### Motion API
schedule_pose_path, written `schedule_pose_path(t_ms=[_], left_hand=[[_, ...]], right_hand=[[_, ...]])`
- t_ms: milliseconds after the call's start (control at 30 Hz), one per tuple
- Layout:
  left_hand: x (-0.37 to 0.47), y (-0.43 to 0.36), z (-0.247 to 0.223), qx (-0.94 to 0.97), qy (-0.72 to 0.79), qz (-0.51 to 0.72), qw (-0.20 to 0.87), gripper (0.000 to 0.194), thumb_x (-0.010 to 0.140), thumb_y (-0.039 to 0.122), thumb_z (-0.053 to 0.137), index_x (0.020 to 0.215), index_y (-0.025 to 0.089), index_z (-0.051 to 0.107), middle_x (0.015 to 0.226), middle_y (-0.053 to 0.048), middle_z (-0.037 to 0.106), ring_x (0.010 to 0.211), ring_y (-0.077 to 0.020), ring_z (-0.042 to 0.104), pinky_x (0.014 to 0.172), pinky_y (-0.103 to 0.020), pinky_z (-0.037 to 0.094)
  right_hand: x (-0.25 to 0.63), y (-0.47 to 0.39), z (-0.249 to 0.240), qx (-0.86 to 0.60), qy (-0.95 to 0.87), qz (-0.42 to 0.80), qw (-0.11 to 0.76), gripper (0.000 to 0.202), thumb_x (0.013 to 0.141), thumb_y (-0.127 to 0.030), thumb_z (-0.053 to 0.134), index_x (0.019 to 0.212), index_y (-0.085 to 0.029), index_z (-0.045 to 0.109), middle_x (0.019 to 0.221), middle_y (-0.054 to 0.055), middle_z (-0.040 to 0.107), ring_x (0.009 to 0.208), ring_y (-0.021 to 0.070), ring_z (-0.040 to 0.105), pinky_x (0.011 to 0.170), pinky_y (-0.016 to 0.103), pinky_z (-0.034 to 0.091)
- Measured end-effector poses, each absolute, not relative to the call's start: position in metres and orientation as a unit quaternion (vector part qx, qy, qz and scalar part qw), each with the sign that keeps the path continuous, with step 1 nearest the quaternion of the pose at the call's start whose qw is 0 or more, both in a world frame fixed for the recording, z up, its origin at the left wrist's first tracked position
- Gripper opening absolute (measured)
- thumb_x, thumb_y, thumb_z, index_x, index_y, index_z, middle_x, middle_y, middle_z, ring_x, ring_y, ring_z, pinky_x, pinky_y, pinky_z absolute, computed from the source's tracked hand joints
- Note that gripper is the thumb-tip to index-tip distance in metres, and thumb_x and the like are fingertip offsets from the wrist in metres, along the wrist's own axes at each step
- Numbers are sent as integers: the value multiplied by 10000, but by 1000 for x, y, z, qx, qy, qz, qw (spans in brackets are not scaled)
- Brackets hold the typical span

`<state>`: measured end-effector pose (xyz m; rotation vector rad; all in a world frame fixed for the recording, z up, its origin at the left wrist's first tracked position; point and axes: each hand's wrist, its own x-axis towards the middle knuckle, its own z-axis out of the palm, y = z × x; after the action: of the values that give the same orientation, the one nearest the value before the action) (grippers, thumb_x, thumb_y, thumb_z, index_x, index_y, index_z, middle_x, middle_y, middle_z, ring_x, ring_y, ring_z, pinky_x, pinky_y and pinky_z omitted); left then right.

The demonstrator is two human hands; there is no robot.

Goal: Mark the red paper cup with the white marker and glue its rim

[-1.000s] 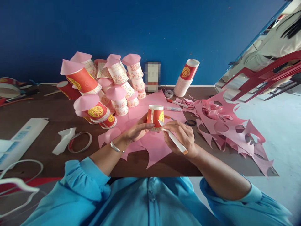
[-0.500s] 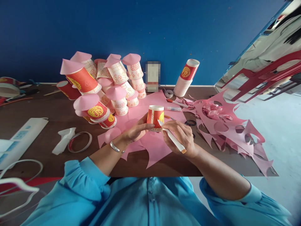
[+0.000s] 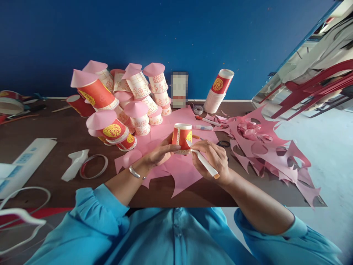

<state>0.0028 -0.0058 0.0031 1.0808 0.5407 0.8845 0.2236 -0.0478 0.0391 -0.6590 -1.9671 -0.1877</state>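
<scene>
1. Head view: our left hand (image 3: pixel 162 151) is wrapped around a red paper cup (image 3: pixel 182 134), fingers closed on its lower part. We've got it raised over the pink paper sheets (image 3: pixel 187 176), roughly upright.
2. Our right hand (image 3: pixel 213 160) is gripping a white marker (image 3: pixel 205 163) with an orange end. Its tip is right by the cup's yellow emblem, but we can't tell if it's actually touching.
3. As for progress, the pale band at the cup's lower edge has some marks, too small for us to read. No pink cone sits on this one.
4. Over on our left, we've got a crowd of cups, some white with reddish line drawings (image 3: pixel 138 86), plenty topped with pink paper cones (image 3: pixel 136 109). Those look further along to us.
5. Near the wall, the cup stack (image 3: pixel 214 101) has no cones either. How many of those are left to do, we honestly can't say.
6. Cut-up pink scraps (image 3: pixel 275 162) lie off to our right.
</scene>
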Motion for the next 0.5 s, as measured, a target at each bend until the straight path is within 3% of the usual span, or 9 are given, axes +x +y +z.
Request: schedule_pose_path(t_ms=[267, 500], left_hand=[[4, -5, 3, 478, 240, 413, 738, 491, 867, 453, 971, 1323, 343, 828, 1420, -41, 856, 1230, -360, 854, 1008, -477, 727], [3, -4, 0, 483, 241, 417, 731, 667, 878, 469, 967, 1498, 359, 747, 1412, -51, 860, 1139, -301, 872, 1000, -434, 724]], right_hand=[[226, -49, 40, -280, -817, -76, 498, 231, 1040, -96, 622, 1205, -254, 656, 938, 36, 841, 802, 220, 843, 777, 349, 718], [224, -48, 41, -267, -807, -93, 519, 172, 1072, -116, 621, 1183, -243, 656, 894, 35, 817, 765, 214, 825, 716, 334, 687]])
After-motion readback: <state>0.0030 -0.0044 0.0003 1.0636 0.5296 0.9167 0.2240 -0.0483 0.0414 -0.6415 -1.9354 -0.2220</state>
